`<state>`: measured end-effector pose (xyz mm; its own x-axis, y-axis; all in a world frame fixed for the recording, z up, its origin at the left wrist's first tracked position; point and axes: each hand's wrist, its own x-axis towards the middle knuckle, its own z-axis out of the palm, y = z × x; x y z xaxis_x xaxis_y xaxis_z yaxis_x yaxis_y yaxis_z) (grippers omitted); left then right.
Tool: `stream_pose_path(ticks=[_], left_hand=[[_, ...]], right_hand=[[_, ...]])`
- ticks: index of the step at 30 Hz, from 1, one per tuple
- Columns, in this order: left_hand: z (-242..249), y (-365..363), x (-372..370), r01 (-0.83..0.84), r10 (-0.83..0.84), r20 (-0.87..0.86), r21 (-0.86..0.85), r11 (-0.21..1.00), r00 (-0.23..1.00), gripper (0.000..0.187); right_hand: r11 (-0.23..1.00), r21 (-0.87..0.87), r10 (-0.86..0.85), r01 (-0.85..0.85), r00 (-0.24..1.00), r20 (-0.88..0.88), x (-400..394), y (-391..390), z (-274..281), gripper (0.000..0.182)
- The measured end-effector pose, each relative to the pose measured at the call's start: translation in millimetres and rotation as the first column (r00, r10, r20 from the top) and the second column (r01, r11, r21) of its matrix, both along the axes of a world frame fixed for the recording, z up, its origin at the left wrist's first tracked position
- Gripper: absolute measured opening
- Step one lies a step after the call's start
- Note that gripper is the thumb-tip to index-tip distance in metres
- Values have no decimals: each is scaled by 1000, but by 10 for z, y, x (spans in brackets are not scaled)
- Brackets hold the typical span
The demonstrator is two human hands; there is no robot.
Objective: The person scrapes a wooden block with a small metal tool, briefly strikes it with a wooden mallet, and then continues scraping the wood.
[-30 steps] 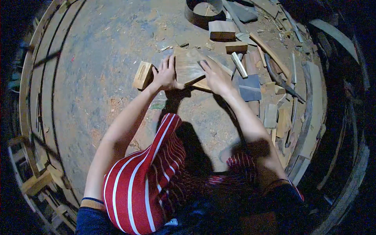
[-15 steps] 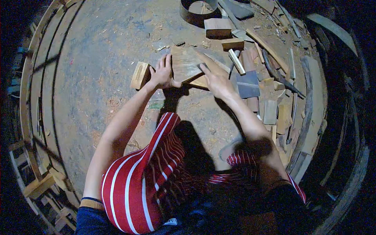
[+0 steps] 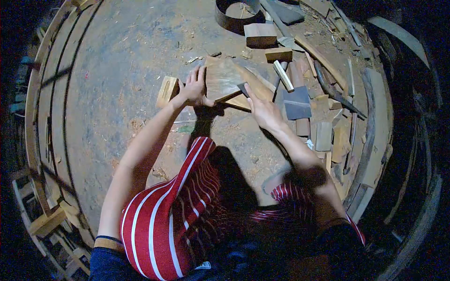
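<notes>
A flat wooden board (image 3: 224, 77) with a pale patch lies on the ground ahead of me, its lower right edge slanting. My left hand (image 3: 193, 88) grips its left side, fingers along the edge and thumb near the lower corner. In my right hand (image 3: 265, 111) is a small dark piece of sandpaper (image 3: 243, 89), pinched under the fingers at the board's slanting right edge. Another wooden piece (image 3: 258, 84) sits under and beside the board on the right. Close to my left hand stands a wooden block (image 3: 167, 92) with a slot in it.
A dark grey sandpaper sheet (image 3: 296, 103) lies over a wooden piece at the right. Blocks (image 3: 260, 35), sticks (image 3: 283, 76) and offcuts (image 3: 323, 136) are scattered beyond it. A dark metal ring (image 3: 237, 15) stands at the back. My striped red trousers (image 3: 157, 225) fill the foreground.
My right hand has slid slightly down and right along the board's edge, and more of the sandpaper shows. My left hand stays on the board.
</notes>
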<state>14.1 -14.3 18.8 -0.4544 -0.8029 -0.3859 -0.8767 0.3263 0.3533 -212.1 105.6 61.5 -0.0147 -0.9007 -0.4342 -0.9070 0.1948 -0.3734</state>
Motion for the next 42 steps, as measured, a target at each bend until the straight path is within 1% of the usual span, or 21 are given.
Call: stream_pose_path(ticks=[2,9,12,14,16,18,19,21,22,24,25,26,28,30,32,33,36,37,39,40,42], left_hand=[[-18,-1,9,17,-17,-21,-18,1000,1000,139],[-148,-16,14,0,-6,-95,-65,998,995,142],[-230,-69,15,-18,17,-32,-44,999,999,140],[-130,-39,31,1,-4,-71,-32,999,997,139],[-203,-73,17,-3,1,-54,-31,1000,999,140],[-106,-76,7,27,-29,-46,-49,998,998,142],[-176,-85,23,28,-32,-50,-76,997,998,142],[-160,-40,49,34,-44,-86,-112,993,995,143],[-200,-42,49,36,-46,-92,-112,993,995,143],[-297,-84,53,9,-17,-85,-100,995,996,141],[-256,-93,48,-2,-6,-88,-100,995,996,141],[-179,-74,37,13,-19,-65,-92,996,998,142],[-82,-37,41,15,-17,-33,-73,997,999,142],[-26,-51,-1,37,-35,31,-37,999,999,141],[32,-74,-52,39,-38,40,-38,999,998,140],[-12,-94,-57,36,-33,74,-35,999,997,139],[-425,-123,-5,3,11,76,-187,982,997,120],[-195,-51,-2,18,-15,17,-160,987,1000,113],[-27,4,24,15,-20,-36,-120,993,999,105],[-40,-3,6,5,-7,-18,-91,996,1000,106],[-49,-46,5,-2,2,1,-61,998,1000,106]], right_hand=[[988,-154,15,-4,998,68,-26,-41,-67,48],[967,-237,89,-94,996,-28,-58,-187,-94,47],[979,-205,13,-7,1000,25,40,0,-72,47],[997,-72,-12,12,1000,-3,57,55,-15,47],[994,-109,-12,13,1000,12,65,-78,-134,49],[941,-336,14,-38,997,-73,102,-417,-356,49],[939,-342,14,-36,998,-67,154,-601,-297,49],[989,-137,-52,54,998,20,234,-825,-91,47],[989,-137,-54,56,998,14,210,-806,-118,47],[954,-300,2,5,1000,22,169,-725,-181,45],[879,-474,52,-48,999,-5,132,-610,-313,47],[882,-468,67,-60,998,-2,148,-519,-202,47],[981,-163,86,-106,988,-127,172,-403,-13,48],[974,-202,75,-101,988,-133,183,-472,-232,50],[839,-541,92,-53,995,45,251,-713,-248,45],[994,-109,10,-14,999,-37,278,-894,-119,44],[1000,22,-11,12,999,-49,354,-947,95,42],[1000,18,-8,9,998,-58,296,-908,7,42],[867,-480,128,-133,991,-44,201,-682,-316,43],[871,-470,139,-141,990,-40,215,-592,-322,43],[755,-648,127,-96,992,1,212,-476,-316,42]])
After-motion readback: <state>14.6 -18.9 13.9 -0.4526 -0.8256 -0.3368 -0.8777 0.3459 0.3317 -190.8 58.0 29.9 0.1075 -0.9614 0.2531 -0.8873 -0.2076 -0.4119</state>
